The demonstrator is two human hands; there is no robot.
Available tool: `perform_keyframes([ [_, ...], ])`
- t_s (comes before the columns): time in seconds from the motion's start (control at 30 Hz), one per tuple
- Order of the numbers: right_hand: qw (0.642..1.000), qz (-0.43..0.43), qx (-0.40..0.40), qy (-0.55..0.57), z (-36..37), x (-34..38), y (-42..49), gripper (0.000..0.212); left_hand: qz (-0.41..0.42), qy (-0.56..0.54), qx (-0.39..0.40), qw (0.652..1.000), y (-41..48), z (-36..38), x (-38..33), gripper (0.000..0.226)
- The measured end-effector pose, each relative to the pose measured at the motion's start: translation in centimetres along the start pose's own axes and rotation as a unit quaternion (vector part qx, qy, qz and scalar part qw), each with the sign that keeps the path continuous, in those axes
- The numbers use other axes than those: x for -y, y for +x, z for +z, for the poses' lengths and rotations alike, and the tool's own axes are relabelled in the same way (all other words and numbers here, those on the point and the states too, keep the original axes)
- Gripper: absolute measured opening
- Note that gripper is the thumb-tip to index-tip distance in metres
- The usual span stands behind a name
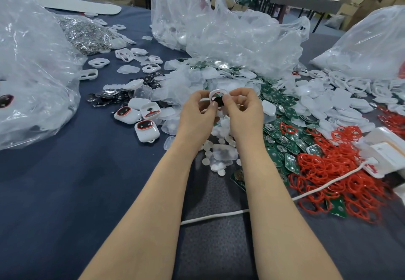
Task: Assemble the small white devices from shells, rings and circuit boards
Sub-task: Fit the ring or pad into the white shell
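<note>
Both hands hold one small white shell (217,93) above the middle of the table. My left hand (198,113) grips its left side with curled fingers. My right hand (244,109) pinches its right side, the thumb pressing a black part (219,101) into the shell. Three assembled white devices with red rings (146,129) lie to the left of my hands. Green circuit boards (282,141) and a heap of red rings (341,170) lie to the right. Loose clear and white shells (192,78) are piled behind my hands.
Large clear plastic bags stand at the left (32,71), at the back centre (219,23) and at the right (368,45). A pile of metal clips (87,36) lies at the back left. A white cord (219,215) crosses the dark blue tablecloth near my forearms. A white box (388,150) sits at the right edge.
</note>
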State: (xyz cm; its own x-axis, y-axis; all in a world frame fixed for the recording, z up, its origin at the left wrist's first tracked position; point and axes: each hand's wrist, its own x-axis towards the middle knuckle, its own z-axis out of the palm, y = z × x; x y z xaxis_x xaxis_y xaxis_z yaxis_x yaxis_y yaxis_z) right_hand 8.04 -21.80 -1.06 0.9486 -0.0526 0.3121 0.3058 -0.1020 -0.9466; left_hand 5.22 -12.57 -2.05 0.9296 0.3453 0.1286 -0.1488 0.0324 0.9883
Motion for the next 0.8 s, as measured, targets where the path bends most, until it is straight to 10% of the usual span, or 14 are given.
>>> perform_keyframes([
  [0.8, 0.997, 0.026, 0.060, -0.051, 0.28, -0.49, -0.17, 0.012, 0.023, 0.047, -0.043, 0.998, 0.04, 0.11, 0.06, 0.007],
])
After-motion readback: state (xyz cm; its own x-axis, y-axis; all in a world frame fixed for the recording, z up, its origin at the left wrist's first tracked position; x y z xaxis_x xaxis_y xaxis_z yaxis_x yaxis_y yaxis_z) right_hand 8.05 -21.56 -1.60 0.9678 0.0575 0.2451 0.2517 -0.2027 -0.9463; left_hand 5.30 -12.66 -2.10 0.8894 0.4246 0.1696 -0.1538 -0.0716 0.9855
